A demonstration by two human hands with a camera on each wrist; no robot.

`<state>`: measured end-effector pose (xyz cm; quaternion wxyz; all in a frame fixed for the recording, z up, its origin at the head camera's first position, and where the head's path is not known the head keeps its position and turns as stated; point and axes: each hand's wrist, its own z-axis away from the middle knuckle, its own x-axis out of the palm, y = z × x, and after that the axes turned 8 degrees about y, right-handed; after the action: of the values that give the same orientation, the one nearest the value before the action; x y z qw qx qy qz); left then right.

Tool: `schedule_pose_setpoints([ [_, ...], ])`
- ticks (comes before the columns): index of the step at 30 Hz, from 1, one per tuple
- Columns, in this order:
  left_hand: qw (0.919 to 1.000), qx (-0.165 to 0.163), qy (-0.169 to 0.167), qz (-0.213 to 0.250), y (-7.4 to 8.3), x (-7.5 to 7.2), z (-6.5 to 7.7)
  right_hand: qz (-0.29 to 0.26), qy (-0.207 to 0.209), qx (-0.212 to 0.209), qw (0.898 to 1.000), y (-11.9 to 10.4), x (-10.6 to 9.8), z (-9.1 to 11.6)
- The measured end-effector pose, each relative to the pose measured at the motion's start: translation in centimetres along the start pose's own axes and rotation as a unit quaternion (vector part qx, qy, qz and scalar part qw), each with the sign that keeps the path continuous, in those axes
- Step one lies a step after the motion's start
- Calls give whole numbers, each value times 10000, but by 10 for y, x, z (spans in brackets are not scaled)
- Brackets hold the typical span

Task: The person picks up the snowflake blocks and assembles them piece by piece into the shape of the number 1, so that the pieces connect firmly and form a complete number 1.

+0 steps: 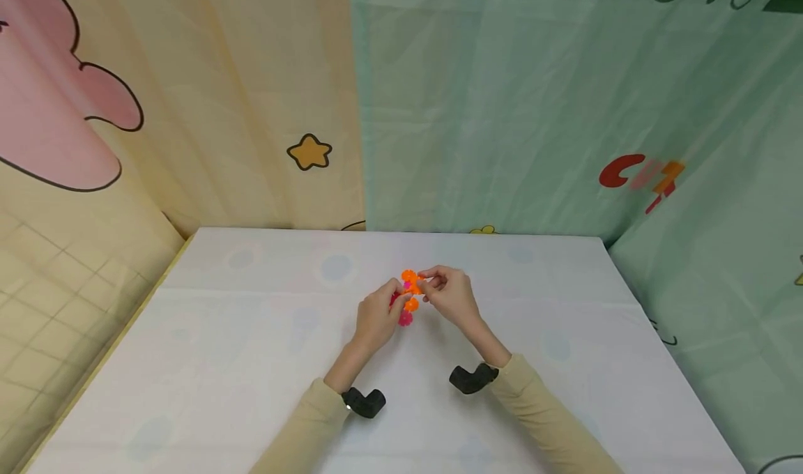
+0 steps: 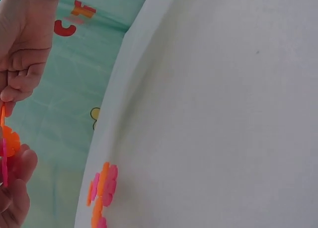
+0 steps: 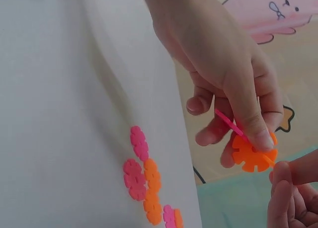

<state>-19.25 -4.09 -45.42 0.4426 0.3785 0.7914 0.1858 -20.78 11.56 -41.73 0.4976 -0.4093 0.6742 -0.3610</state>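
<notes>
My left hand (image 1: 378,314) pinches an orange interlocking plastic disc (image 3: 253,153) with notched, petal-like edges. A pink disc (image 3: 231,123), seen nearly edge-on, crosses it between the same fingers. Facing it, my right hand (image 1: 452,296) pinches another orange disc (image 2: 3,114) by its edge, its rim touching or very close to the left hand's pieces. Whether the two are slotted together cannot be told. Both hands are raised above the white table. Beneath them lie loose discs, among them a pink one (image 3: 139,143), a rose one (image 3: 134,180) and an orange one (image 3: 152,176).
The white-covered table (image 1: 251,362) runs back to printed curtains (image 1: 489,111) behind and at the sides. Further pink and orange discs (image 2: 103,188) lie bunched in the left wrist view. A black camera mount (image 1: 473,378) sits on each wrist.
</notes>
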Motion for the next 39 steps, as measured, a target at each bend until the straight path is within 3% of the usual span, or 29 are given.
schedule_pose_setpoints([
  [5,9998,16,202,43,-3,1,4,-96,-15,4,10000,3,6,2],
  [11,9997,-132,211,36,-4,1,5,-243,-16,129,9996,7,9,1],
  [22,9975,-613,-136,330,-9,-4,5,-177,-328,105,9993,11,11,3],
  [32,9955,-654,-170,659,-10,-8,2,-257,-243,335,9988,13,9,3],
  [39,9842,-1160,-524,1227,-11,-10,3,-339,-426,519,9972,16,9,4],
])
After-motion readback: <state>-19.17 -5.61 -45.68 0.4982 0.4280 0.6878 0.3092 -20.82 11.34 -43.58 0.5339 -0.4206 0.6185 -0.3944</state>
